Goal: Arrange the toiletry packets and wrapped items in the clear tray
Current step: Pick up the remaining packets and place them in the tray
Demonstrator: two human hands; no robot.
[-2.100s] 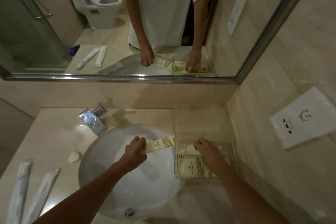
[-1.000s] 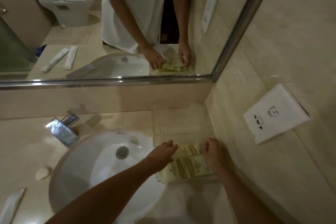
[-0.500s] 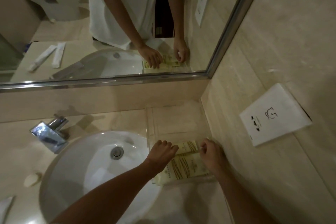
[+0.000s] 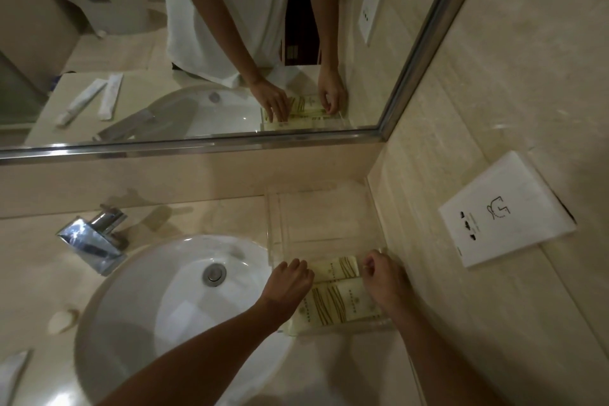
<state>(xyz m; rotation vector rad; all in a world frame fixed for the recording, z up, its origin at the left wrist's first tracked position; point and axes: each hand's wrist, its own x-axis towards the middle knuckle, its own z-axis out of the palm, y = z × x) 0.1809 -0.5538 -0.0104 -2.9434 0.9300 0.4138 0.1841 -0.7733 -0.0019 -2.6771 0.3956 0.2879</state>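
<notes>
A clear tray (image 4: 316, 208) sits on the counter in the corner, right of the basin. Its near part holds cream packets with gold stripes (image 4: 333, 306) lying flat. Just behind them lies a narrow cream packet (image 4: 336, 269), set crosswise. My left hand (image 4: 290, 278) presses fingertips down on that packet's left end; the mirror shows those fingers fairly straight. My right hand (image 4: 382, 277) pinches the packet's right end with curled fingers. The far part of the tray holds nothing.
The white basin (image 4: 171, 306) with a chrome tap (image 4: 92, 241) lies to the left, a small soap (image 4: 61, 320) beside it. A white wrapped item (image 4: 13, 372) lies at the counter's left edge. A white card (image 4: 504, 211) hangs on the right wall. The mirror (image 4: 197, 43) is behind.
My left hand carried the narrow packet from over the basin into the tray. Both hands now sit at its two ends. The view swung right, toward the tray.
</notes>
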